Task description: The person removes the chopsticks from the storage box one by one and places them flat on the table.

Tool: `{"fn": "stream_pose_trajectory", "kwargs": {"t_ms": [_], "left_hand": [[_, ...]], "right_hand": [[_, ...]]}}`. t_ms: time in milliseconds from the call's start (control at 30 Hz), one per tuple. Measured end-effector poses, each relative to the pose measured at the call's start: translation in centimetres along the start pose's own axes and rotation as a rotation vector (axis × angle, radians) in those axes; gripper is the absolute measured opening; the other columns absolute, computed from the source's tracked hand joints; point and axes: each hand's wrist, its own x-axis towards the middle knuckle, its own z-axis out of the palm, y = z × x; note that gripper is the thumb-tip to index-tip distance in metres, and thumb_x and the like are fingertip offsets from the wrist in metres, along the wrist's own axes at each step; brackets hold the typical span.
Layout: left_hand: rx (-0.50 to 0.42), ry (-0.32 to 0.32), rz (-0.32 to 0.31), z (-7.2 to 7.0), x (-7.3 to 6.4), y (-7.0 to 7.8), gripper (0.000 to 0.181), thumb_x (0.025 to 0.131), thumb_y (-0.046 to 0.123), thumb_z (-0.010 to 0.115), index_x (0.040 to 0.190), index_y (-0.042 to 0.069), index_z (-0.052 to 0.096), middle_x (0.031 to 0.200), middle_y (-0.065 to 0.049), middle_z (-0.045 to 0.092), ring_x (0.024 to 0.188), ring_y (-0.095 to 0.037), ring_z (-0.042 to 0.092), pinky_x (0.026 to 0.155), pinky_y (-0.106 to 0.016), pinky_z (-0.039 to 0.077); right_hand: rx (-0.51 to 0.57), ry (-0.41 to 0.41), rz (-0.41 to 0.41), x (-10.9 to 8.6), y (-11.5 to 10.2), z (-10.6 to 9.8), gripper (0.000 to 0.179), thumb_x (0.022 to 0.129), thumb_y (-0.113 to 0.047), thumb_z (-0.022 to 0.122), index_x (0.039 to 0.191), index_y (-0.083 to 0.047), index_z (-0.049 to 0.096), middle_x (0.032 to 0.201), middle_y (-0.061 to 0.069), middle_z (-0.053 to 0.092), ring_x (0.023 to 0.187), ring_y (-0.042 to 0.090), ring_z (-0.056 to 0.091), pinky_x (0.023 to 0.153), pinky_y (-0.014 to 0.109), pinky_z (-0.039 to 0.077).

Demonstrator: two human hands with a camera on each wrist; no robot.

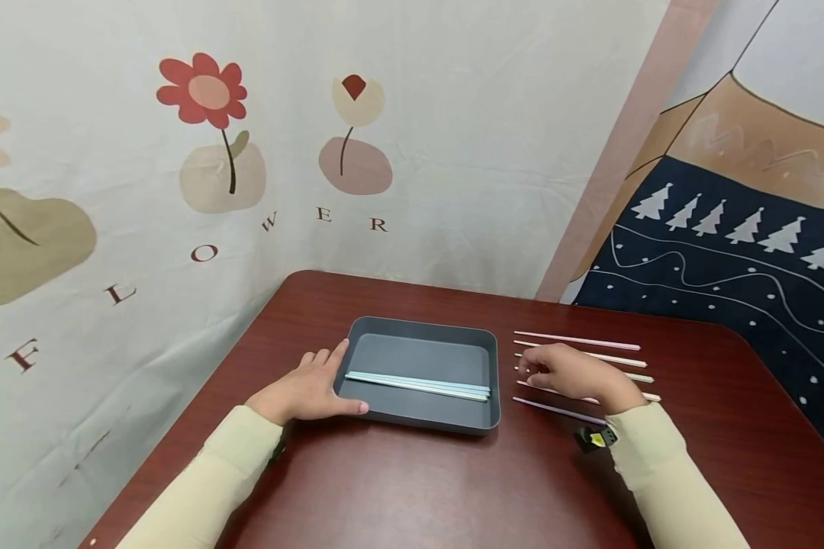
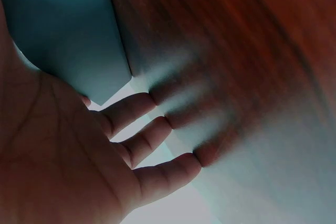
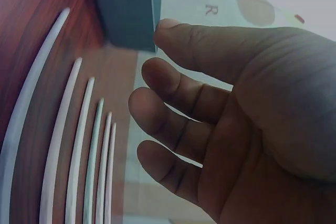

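Note:
My left hand [image 1: 309, 387] lies with spread fingers along the left side of a dark grey rectangular tray [image 1: 419, 349], its thumb at the near rim. Inside the tray, pale blue chopsticks [image 1: 419, 386] lie side by side, pointing left to right. To the right of the tray, several pastel chopsticks [image 1: 577, 340] lie spaced out in a row on the table. Above them hovers my right hand [image 1: 573, 374], its fingers loosely bent and holding nothing. In the right wrist view, the chopsticks [image 3: 59, 145] lie beyond the fingertips, and the tray's wall [image 3: 128, 14] shows past the thumb.
Everything lies on a reddish-brown wooden table [image 1: 412, 488]. Behind and left of it hangs a pale cloth [image 1: 467, 152] printed with flowers and letters. A dark blue cloth with white trees [image 1: 728, 259] hangs at the right.

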Motion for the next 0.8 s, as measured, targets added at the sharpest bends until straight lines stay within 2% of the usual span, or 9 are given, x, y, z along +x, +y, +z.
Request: {"fn": "stream_pose_trajectory", "kwargs": {"t_ms": [200,400,567,733,800], "left_hand": [[-0.006,0.003,-0.001,0.1,0.0,0.1,0.134,0.068,0.086,0.062,0.159,0.002,0.011,0.145,-0.025,0.038,0.129,-0.043,0.035,0.099,-0.054,0.039],[-0.010,-0.001,-0.007,0.0,0.0,0.1,0.134,0.067,0.086,0.062,0.158,0.001,0.011,0.145,-0.025,0.038,0.129,-0.044,0.034,0.099,-0.054,0.039],[-0.011,-0.010,-0.007,-0.1,0.1,0.1,0.134,0.068,0.086,0.062,0.159,0.002,0.010,0.146,-0.026,0.037,0.131,-0.045,0.033,0.100,-0.054,0.039],[-0.009,-0.012,-0.014,-0.2,0.2,0.1,0.135,0.067,0.086,0.063,0.159,0.002,0.010,0.145,-0.026,0.037,0.131,-0.046,0.033,0.099,-0.054,0.041],[-0.008,-0.011,-0.014,-0.2,0.2,0.1,0.135,0.067,0.086,0.063,0.159,0.002,0.011,0.144,-0.026,0.038,0.130,-0.045,0.034,0.098,-0.054,0.042]], "right_hand": [[0.016,-0.010,-0.019,2.1,-1.4,0.4,0.012,0.094,-0.004,0.066,0.098,-0.015,0.069,0.088,-0.009,0.060,0.080,0.012,0.056,0.072,0.032,0.049],[0.047,-0.009,-0.046,4.1,-3.2,0.4,0.014,0.095,-0.008,0.066,0.106,-0.016,0.070,0.103,-0.002,0.067,0.090,0.012,0.059,0.080,0.035,0.050],[0.106,-0.021,-0.059,5.8,-4.5,0.4,0.017,0.096,-0.009,0.065,0.108,-0.021,0.069,0.111,0.003,0.067,0.093,0.014,0.059,0.081,0.037,0.050],[0.130,-0.058,-0.057,7.9,-5.1,0.8,0.017,0.097,-0.009,0.064,0.112,-0.016,0.069,0.111,0.004,0.067,0.089,0.015,0.058,0.077,0.036,0.049],[0.135,-0.081,-0.059,8.8,-5.2,1.1,0.017,0.097,-0.010,0.064,0.113,-0.014,0.069,0.105,0.002,0.067,0.086,0.014,0.057,0.075,0.035,0.048]]}}
